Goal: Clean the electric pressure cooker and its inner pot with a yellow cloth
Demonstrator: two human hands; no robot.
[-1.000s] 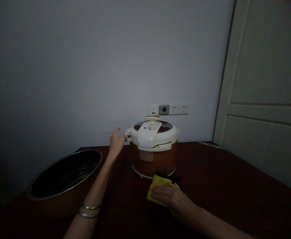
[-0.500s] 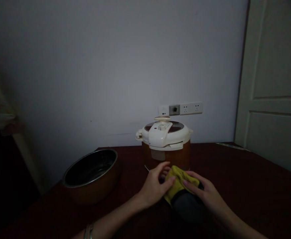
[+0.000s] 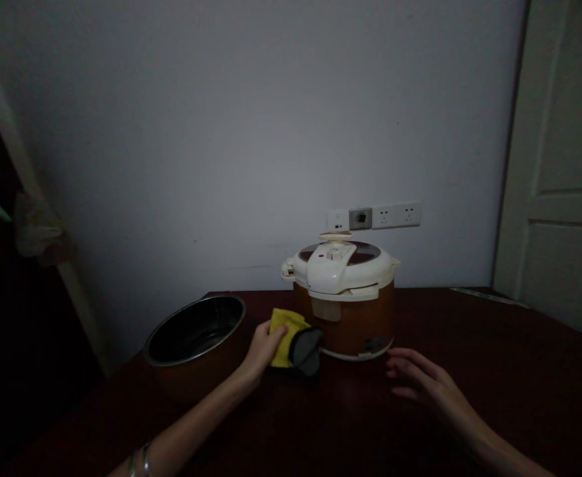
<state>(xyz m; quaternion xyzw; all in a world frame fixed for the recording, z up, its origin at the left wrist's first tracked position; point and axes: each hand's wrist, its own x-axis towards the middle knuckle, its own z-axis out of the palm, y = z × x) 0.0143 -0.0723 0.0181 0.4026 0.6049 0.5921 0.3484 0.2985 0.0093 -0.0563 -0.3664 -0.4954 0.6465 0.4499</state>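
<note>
Your left hand (image 3: 262, 344) grips the yellow cloth (image 3: 284, 326) just beside the cooker's (image 3: 350, 321) left wall, near the bowl (image 3: 191, 328). Your right hand (image 3: 420, 381) is open and empty, fingers spread, low over the bench (image 3: 494, 358). I'd press the cloth flat and steady the cooker with that free hand.

Steel inner pot (image 3: 194, 331) on dark-red table (image 3: 470, 377), left side, upright. Socket strip (image 3: 375, 216) on white wall (image 3: 196, 132) behind. Pale paneled door (image 3: 564, 199) at far rt.
</note>
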